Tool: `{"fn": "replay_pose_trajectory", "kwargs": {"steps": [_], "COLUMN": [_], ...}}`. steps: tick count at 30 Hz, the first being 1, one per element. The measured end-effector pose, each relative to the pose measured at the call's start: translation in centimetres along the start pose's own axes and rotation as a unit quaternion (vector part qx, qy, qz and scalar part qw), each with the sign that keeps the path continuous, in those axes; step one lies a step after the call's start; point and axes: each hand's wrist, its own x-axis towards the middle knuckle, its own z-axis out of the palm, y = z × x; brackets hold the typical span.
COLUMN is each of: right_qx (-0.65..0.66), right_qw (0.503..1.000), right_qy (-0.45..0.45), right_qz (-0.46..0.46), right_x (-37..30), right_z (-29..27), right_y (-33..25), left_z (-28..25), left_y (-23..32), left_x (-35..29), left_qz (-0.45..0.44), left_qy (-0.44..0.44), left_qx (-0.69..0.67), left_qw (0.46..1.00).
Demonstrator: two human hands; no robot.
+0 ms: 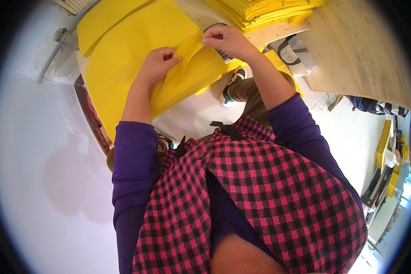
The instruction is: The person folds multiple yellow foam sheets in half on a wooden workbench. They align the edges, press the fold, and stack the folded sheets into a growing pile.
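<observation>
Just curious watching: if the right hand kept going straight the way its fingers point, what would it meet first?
Probably the left hand: the right hand points leftward along the pinched fold of the yellow fabric sheet, though depth is unclear.

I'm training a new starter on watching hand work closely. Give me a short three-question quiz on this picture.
1. True or false: both hands pinch the same yellow sheet.
2. Where is the stack of yellow sheets? A) on the floor by the shoe B) on the wooden board at the top, beyond the right hand C) on the person's lap
3. Fill in: the shoe shows below the sheet, between the two ____.

Key
1. True: the left hand and right hand each have a grip on a raised fold of it.
2. B, on the wooden board.
3. forearms
</observation>
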Motion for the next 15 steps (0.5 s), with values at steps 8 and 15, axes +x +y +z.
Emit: {"fn": "replay_pose_trajectory", "kwargs": {"steps": [8, 15], "right_qx": [-0.049, -0.091], "right_qw": [0.998, 0.995], "right_qy": [0.022, 0.026], "right_qz": [-0.033, -0.029], "right_x": [1.2, 2.4], "right_z": [0.1, 0.4], "right_y": [-1.3, -1.9], "left_z": [-0.1, 0.0], "left_y": [0.4, 1.4], "left_x": [-0.2, -0.7], "left_qz": [-0.019, -0.003], "left_qy": [0.011, -0.018], "left_qx": [-0.032, -0.051], "left_qw": [0.999, 0.999]}}
